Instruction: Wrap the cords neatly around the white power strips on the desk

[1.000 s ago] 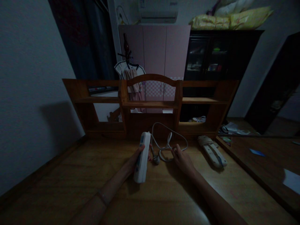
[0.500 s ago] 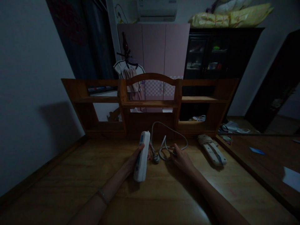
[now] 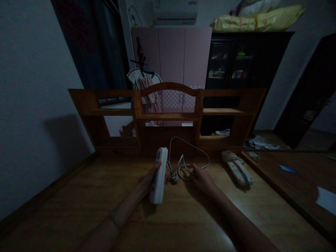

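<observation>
My left hand (image 3: 152, 175) is closed around a white power strip (image 3: 160, 178), tilted on its narrow side just above the table. From its far end runs a pale cord (image 3: 189, 141), which loops across the tabletop. Between my hands is the cord's plug (image 3: 174, 177), close to the strip. My right hand (image 3: 201, 177) pinches a loop of the cord to the right of the plug; the fingertips are partly hidden. Farther right lies a second power strip (image 3: 239, 170) with its cord wound around one end.
A wooden shelf unit (image 3: 168, 117) stands along the back of the wooden table (image 3: 126, 213). At the right is a lower brown surface (image 3: 294, 185) with a blue card (image 3: 287, 169) and a white sheet (image 3: 327, 199). A wall (image 3: 39, 115) borders the left side.
My right hand has shifted slightly left and down with the cord, and the cord's small upright bend has moved a little left. The left hand and power strip stay in place.
</observation>
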`<state>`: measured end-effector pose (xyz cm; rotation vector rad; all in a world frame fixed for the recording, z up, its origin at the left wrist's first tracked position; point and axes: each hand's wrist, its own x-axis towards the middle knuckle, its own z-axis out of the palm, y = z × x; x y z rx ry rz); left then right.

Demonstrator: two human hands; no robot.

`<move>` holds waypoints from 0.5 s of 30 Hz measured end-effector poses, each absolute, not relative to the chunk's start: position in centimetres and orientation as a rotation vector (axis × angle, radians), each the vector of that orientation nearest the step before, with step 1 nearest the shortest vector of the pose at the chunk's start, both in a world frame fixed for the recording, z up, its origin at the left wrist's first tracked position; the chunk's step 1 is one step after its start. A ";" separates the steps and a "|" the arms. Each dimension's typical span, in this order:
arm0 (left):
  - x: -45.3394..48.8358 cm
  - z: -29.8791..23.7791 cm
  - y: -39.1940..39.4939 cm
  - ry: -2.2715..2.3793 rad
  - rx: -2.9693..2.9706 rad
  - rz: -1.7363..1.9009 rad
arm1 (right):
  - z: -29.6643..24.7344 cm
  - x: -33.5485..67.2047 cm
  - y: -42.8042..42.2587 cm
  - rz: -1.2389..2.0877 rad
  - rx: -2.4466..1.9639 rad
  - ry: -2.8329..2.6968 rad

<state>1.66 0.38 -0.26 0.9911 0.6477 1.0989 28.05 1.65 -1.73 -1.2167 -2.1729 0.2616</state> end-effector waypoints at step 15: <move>2.0 0.8 -0.4 0.654 0.929 1.112 | -1.4 27.9 1.5 0.293 -1.190 -2.170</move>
